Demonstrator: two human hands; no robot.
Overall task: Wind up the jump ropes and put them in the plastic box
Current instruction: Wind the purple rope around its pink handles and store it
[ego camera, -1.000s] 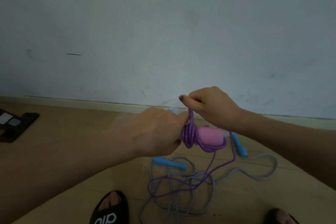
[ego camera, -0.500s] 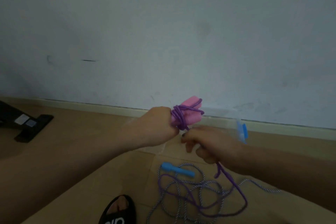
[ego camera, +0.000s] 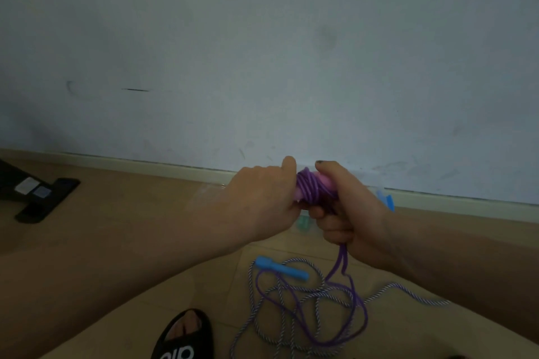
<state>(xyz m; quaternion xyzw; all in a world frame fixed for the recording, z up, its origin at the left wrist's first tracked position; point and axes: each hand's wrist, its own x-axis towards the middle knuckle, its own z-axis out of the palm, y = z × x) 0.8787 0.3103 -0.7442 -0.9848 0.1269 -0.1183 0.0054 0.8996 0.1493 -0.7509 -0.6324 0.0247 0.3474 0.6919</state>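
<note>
- Purple rope point(ego camera: 309, 188) is coiled round the pink handles point(ego camera: 323, 181), held up in front of the wall.
- Left hand point(ego camera: 262, 201) grips the handles' left end.
- Right hand point(ego camera: 347, 213) clasps the loose cord, which trails to the floor point(ego camera: 131, 213).
- Striped rope point(ego camera: 291, 306) with a blue handle point(ego camera: 281, 268) lies tangled below.
</note>
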